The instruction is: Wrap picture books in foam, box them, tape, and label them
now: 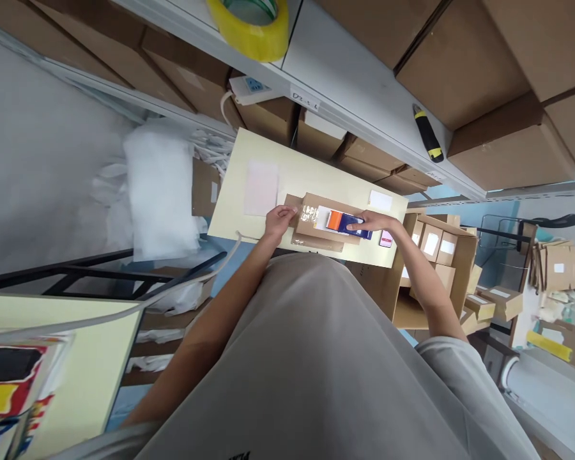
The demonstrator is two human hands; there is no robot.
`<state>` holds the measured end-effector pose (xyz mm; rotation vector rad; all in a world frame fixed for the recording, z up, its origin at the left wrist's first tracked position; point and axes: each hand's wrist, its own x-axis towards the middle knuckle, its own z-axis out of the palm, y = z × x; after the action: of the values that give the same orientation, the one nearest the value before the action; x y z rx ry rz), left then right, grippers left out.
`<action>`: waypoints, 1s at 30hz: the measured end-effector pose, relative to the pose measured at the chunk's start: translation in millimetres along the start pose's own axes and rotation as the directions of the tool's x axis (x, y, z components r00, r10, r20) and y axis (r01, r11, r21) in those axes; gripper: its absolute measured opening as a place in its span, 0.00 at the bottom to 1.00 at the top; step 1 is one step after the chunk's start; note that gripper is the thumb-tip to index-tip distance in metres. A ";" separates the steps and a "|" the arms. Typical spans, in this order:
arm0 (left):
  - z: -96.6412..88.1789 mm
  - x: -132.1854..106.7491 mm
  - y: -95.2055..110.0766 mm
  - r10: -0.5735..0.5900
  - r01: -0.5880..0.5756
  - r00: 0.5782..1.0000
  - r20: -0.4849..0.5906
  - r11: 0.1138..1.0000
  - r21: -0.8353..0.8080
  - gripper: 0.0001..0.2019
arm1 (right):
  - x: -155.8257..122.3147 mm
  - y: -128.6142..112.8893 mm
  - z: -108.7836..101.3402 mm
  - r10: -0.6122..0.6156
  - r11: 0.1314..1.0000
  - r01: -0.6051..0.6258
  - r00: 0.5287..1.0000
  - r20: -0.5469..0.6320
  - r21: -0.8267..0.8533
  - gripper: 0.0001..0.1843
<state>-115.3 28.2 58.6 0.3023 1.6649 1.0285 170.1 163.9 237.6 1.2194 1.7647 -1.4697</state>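
Note:
A flat brown cardboard box lies on a pale yellow table. My left hand rests on the box's left edge with its fingers curled over the cardboard. My right hand lies on a small orange, white and blue packet that sits on top of the box, its fingers stretched along it. A strip of clear tape glints on the box next to the left hand.
A white sheet and a small white label lie on the table. An open carton of small boxes stands at the right. Shelves above hold a yellow tape roll, a utility knife, a power strip and cartons.

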 end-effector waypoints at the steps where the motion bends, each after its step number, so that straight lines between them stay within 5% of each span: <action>1: 2.2 -0.1 -0.8 0.001 -0.001 1.000 -0.001 1.000 0.025 0.13 | 0.2 0.7 0.7 0.000 1.000 0.000 1.000 -0.005 0.003 0.45; 6: 7.4 -11.7 10.2 0.104 -0.093 0.990 -0.091 0.989 0.116 0.20 | -2.9 4.7 1.6 -0.017 0.999 0.017 1.000 -0.001 0.029 0.45; 10: 16.9 -31.2 20.1 0.214 -0.206 0.977 -0.026 0.963 0.171 0.18 | -6.9 7.6 0.6 -0.046 0.998 0.045 0.999 0.020 0.053 0.44; 18: 34.6 -51.7 20.9 0.182 -0.138 0.968 -0.173 0.961 0.240 0.09 | -13.2 14.8 -3.1 -0.044 0.999 0.041 0.994 0.101 0.035 0.41; 26: 45.2 -54.0 11.7 0.242 -0.166 0.939 -0.243 0.940 0.298 0.11 | -121.2 120.4 -45.9 0.166 0.980 -0.180 0.975 0.150 0.087 0.45; 30: 49.1 -51.1 3.8 0.276 -0.178 0.927 -0.255 0.920 0.349 0.13 | -134.1 151.8 -48.7 0.212 0.971 -0.222 0.970 0.121 0.083 0.44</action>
<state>-54.5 20.1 94.2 0.5928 2.1179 1.0095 371.1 169.9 292.0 1.3075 1.4523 -1.4767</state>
